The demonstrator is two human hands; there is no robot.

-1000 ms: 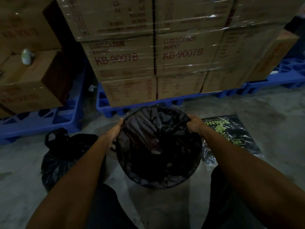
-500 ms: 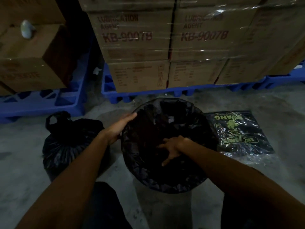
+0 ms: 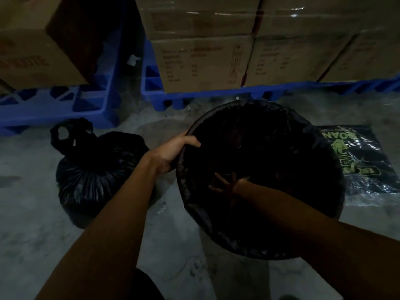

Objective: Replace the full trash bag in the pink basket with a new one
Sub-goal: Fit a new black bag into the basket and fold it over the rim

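Observation:
The basket stands on the floor, fully covered by a new black trash bag [image 3: 320,169] stretched over its rim; no pink shows. My left hand [image 3: 173,152] grips the bag-covered rim on the left side. My right hand [image 3: 225,182] is down inside the basket with fingers spread against the liner, holding nothing. The full black trash bag [image 3: 93,169], tied at the top, sits on the floor to the left of the basket.
A flat pack of trash bags [image 3: 357,161] with green print lies on the floor to the right of the basket. Blue pallets [image 3: 216,97] carrying wrapped cardboard boxes [image 3: 201,61] stand close behind. My knees are at the bottom edge.
My right hand left the right rim and went down inside the bag. My left hand stayed on the left rim. The camera moved closer and lower.

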